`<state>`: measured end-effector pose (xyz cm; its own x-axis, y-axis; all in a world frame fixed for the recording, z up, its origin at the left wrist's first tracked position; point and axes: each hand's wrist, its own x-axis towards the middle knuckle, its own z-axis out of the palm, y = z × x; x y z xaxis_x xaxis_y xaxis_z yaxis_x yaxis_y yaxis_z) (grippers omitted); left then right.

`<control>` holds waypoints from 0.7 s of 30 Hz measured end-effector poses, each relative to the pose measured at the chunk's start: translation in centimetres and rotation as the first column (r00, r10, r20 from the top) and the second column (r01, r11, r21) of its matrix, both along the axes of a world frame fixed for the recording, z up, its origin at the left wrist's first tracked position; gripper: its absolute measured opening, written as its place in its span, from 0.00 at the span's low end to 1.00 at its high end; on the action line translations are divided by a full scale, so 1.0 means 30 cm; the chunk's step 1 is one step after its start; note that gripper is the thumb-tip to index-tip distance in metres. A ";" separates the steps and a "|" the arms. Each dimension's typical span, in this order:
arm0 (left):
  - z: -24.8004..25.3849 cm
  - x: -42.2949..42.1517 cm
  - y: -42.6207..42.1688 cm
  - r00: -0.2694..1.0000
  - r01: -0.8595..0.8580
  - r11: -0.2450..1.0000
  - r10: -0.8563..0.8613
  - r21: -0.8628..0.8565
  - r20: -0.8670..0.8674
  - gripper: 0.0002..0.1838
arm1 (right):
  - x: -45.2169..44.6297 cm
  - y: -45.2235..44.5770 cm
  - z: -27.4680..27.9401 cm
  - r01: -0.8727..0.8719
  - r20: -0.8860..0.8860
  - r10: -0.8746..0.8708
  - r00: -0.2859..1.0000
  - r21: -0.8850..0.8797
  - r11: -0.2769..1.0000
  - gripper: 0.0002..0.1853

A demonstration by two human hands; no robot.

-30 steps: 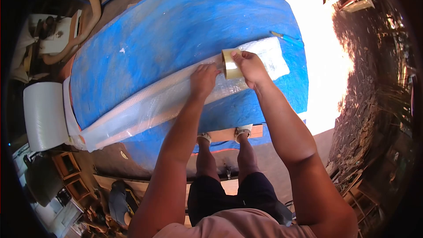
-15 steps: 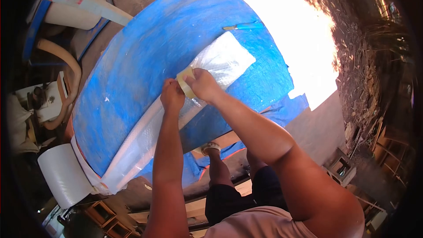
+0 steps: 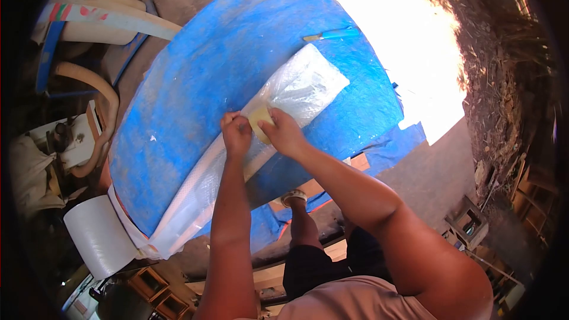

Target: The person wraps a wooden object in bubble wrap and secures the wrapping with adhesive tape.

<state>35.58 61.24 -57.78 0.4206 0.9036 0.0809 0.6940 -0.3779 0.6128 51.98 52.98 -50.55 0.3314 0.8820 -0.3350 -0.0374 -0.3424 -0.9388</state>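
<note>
My right hand [image 3: 284, 134] grips a roll of yellowish tape [image 3: 259, 122], thumb and fingers around its right side. At the roll's left edge, my left hand [image 3: 237, 134] is closed in a pinch on the tape; its fingertips are partly hidden. Beneath both hands lies a long wrapped bundle of clear bubble wrap [image 3: 314, 77], its shiny far end toward the upper right. The wrap runs down to the lower left as a flat strip [image 3: 186, 204]. Beyond the bundle's far end rests a blue-handled cutter [image 3: 333, 34].
A blue tarp [image 3: 195, 77] covers the table. A large roll of bubble wrap [image 3: 99, 238] stands off its lower left corner. At the upper left is a blue-framed stand [image 3: 44, 59] with a thick curved hose [image 3: 109, 104]. Wooden boxes [image 3: 148, 284] sit at the lower left.
The view has shifted slightly, so the table appears a little farther right. Both hands stay together at the tape roll, which has turned slightly.
</note>
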 end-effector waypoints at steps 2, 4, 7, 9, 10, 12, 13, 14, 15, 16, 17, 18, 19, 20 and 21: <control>0.003 0.001 0.000 1.000 0.004 1.000 -0.004 -0.003 -0.001 0.07 | 0.001 -0.016 0.008 0.003 -0.028 -0.004 1.000 -0.041 0.999 0.17; -0.002 0.006 0.000 1.000 0.008 1.000 -0.008 0.003 0.020 0.06 | 0.006 -0.035 0.022 0.004 -0.051 -0.008 0.999 -0.084 0.996 0.17; -0.012 0.012 -0.006 0.997 -0.051 0.998 0.053 -0.042 0.048 0.07 | 0.013 -0.074 0.009 0.022 -0.013 -0.023 1.000 -0.066 0.998 0.16; -0.018 0.005 0.000 0.997 -0.059 0.997 0.062 -0.057 0.046 0.07 | 0.016 -0.104 -0.017 0.024 -0.065 -0.035 0.997 -0.164 0.986 0.16; -0.023 0.002 0.001 0.997 -0.060 0.996 0.064 -0.073 0.043 0.08 | 0.018 -0.120 -0.032 0.016 -0.065 -0.027 0.998 -0.165 0.986 0.16; -0.039 -0.003 0.001 0.996 -0.057 0.997 0.060 -0.042 0.072 0.09 | 0.018 -0.151 -0.059 -0.008 -0.082 -0.006 0.997 -0.171 0.985 0.14; -0.046 -0.005 0.005 0.994 -0.044 0.999 0.044 -0.007 0.102 0.09 | 0.016 -0.158 -0.075 -0.016 -0.084 0.002 0.997 -0.172 0.985 0.14; -0.044 -0.004 0.007 0.994 -0.052 0.999 0.052 -0.008 0.100 0.09 | 0.013 -0.162 -0.080 0.006 -0.031 -0.010 0.999 -0.146 0.989 0.14; -0.043 -0.004 0.008 0.994 -0.052 0.998 0.055 -0.039 0.093 0.09 | 0.011 -0.170 -0.085 0.028 0.021 -0.026 0.999 -0.119 0.993 0.14; -0.041 -0.002 0.008 0.994 -0.050 0.996 0.056 -0.070 0.088 0.09 | 0.019 -0.184 -0.088 0.023 0.021 -0.021 1.000 -0.120 0.992 0.14; -0.038 0.001 0.005 0.994 -0.054 0.996 0.061 -0.072 0.090 0.09 | 0.035 -0.192 -0.068 0.009 0.032 -0.003 0.999 -0.187 0.982 0.15; -0.035 0.004 0.003 0.993 -0.068 0.995 0.075 -0.078 0.089 0.09 | 0.046 -0.199 -0.056 -0.004 0.044 0.016 0.999 -0.253 0.968 0.16; -0.033 0.008 0.002 0.992 -0.083 0.993 0.090 -0.085 0.089 0.09 | 0.050 -0.209 -0.060 -0.009 0.049 0.022 0.999 -0.255 0.967 0.16; -0.032 0.011 0.003 0.991 -0.090 0.992 0.098 -0.087 0.093 0.09 | 0.051 -0.219 -0.067 0.001 0.103 0.025 0.994 -0.248 0.969 0.17; -0.030 0.012 0.003 0.992 -0.085 0.994 0.091 -0.070 0.087 0.09 | 0.049 -0.227 -0.076 0.010 0.154 0.028 0.988 -0.243 0.970 0.17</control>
<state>35.95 61.33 -58.69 0.3330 0.9414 0.0531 0.6640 -0.2741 0.6957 53.45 46.17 -52.82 0.3886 0.7840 -0.4840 0.1059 -0.5598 -0.8218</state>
